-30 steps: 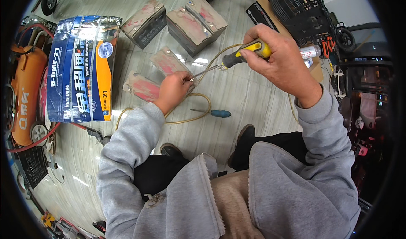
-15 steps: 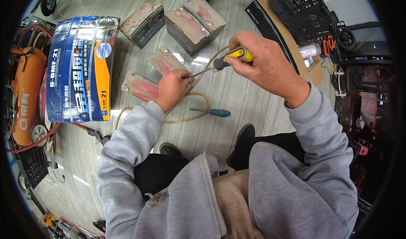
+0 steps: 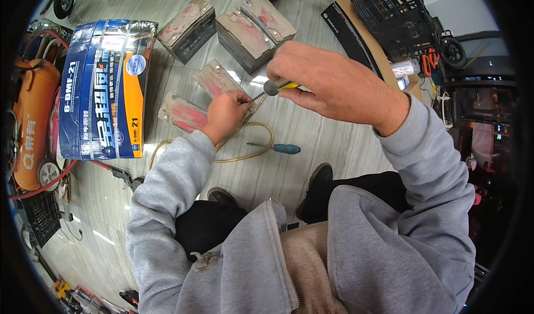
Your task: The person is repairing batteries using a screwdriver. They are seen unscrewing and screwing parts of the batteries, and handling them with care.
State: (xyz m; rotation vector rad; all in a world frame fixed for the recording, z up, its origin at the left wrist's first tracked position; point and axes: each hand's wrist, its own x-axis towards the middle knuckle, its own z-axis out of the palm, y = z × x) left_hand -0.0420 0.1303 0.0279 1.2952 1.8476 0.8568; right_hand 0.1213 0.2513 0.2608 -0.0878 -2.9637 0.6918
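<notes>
My right hand (image 3: pixel 336 86) is closed around a yellow-and-black screwdriver (image 3: pixel 271 88), and its palm and fingers cover most of the handle. The shaft slants down and left to the fingertips of my left hand (image 3: pixel 222 116). Those fingers are pinched together over the end of a dusty battery (image 3: pixel 214 78); whatever they hold is hidden. Another dusty battery with a reddish top (image 3: pixel 183 114) lies beside it, partly behind my left hand. A yellowish cable (image 3: pixel 264 125) loops across the floor near both hands. On the tiles nearer me lies a blue-handled screwdriver (image 3: pixel 286 148).
Further off stand more dusty batteries (image 3: pixel 189 28). To the left are a large blue-and-orange box (image 3: pixel 103 91) and an orange air tank (image 3: pixel 36 114) with a red hose. At right, a black basket (image 3: pixel 392 16) stands by an opened cardboard carton (image 3: pixel 364 22). My shoes (image 3: pixel 317 180) are below.
My right hand has moved left and turned over the screwdriver handle, which now shows less. The screwdriver is more steeply tilted. My left hand stays nearly in place.
</notes>
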